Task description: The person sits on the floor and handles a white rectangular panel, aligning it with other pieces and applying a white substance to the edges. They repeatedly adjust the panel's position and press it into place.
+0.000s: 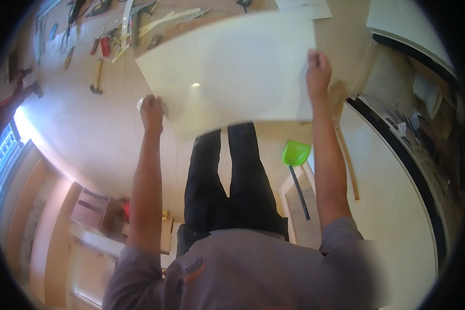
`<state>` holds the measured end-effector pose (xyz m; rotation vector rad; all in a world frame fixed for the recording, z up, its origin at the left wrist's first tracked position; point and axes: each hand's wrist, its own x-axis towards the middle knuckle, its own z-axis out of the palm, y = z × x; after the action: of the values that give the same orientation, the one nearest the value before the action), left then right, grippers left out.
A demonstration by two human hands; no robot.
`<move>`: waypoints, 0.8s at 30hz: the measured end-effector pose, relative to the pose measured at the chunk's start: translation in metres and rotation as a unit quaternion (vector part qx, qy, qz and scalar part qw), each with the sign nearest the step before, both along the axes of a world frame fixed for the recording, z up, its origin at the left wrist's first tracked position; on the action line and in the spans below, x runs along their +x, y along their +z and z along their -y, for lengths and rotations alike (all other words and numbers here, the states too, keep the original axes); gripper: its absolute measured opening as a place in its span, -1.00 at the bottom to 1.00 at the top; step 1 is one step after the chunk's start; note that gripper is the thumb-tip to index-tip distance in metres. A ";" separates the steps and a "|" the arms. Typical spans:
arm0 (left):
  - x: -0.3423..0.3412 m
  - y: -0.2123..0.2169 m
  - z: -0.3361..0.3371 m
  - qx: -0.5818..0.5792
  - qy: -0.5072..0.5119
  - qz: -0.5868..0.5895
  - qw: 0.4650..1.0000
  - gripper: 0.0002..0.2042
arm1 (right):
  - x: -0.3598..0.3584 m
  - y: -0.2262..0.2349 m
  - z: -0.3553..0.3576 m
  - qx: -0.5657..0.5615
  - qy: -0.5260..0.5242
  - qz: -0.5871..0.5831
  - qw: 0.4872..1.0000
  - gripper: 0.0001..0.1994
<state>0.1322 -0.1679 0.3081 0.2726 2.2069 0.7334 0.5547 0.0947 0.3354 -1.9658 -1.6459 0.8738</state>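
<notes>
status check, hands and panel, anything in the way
Left hand gripping left edge, right hand right edge. White panel held out in front. Green dustpan and hammer on floor, neither touching it; floor behind panel hidden.

From my end I see a cream-white sheet (253,67), plain all over, above a beige floor (108,129). I make out a lime-green dustpan (296,152) with a dark grey handle (298,192), black trousers (230,181), a grey shirt (274,268) marked orange-red, and a brown box (94,213) with a darker stripe.
</notes>
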 end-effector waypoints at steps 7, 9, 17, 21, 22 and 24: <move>0.065 -0.058 -0.048 0.117 -0.045 0.271 0.954 -0.48 | -0.034 0.157 -0.157 0.220 0.137 -0.172 0.950 -0.74; 0.144 -0.033 -0.066 0.087 -0.302 0.092 0.945 -0.60 | -0.045 0.209 -0.148 0.260 0.197 -0.003 0.945 -0.76; 0.203 0.131 -0.088 0.251 -0.147 0.062 0.955 -0.59 | -0.057 0.238 -0.124 0.214 0.572 0.282 0.740 -0.73; 0.155 0.176 -0.110 0.307 -0.235 -0.155 0.909 -0.51 | -0.083 0.221 -0.093 0.143 0.685 0.287 0.654 -0.73; 0.149 0.181 -0.113 0.303 -0.266 -0.142 0.904 -0.50 | -0.088 0.214 -0.085 0.121 0.708 0.273 0.639 -0.72; 0.144 0.180 -0.109 0.255 -0.325 -0.047 0.910 -0.49 | -0.103 0.201 -0.069 0.104 0.747 0.229 0.615 -0.72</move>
<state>0.2760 -0.0585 0.4882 1.2578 1.7874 0.8987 0.4520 0.1640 0.5362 -0.1489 -3.4398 0.4589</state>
